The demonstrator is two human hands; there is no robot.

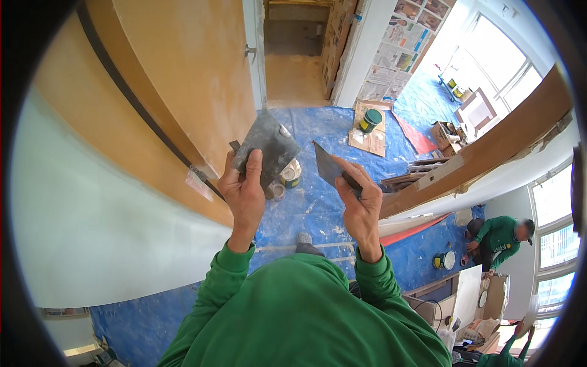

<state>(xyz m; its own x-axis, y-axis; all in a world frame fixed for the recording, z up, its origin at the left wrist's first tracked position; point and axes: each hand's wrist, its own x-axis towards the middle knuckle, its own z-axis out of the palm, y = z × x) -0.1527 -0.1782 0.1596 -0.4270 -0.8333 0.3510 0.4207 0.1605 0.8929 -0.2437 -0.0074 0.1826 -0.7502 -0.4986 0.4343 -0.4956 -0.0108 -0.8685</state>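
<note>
My left hand (244, 194) is closed on a grey rectangular plastering trowel (272, 142), thumb lying on its flat face. Whitish smears mark the plate, with a small pale dab near its far right corner. To the right, apart from it, my right hand (362, 208) grips a putty knife (328, 164). Its thin blade points up and left toward the trowel; the fingers partly cover its dark handle. Below the trowel, on the floor, stands a bucket (291, 174) with a pale top, partly hidden behind the plate.
Blue sheeting (312, 214) covers the floor. A wooden door (183, 73) and a pale curved wall (110, 214) stand at left. A green bucket (370, 120) sits on cardboard (361, 144). Brown wooden framing (483, 153) crosses at right, beyond which a person (504, 241) crouches near another bucket (444, 260).
</note>
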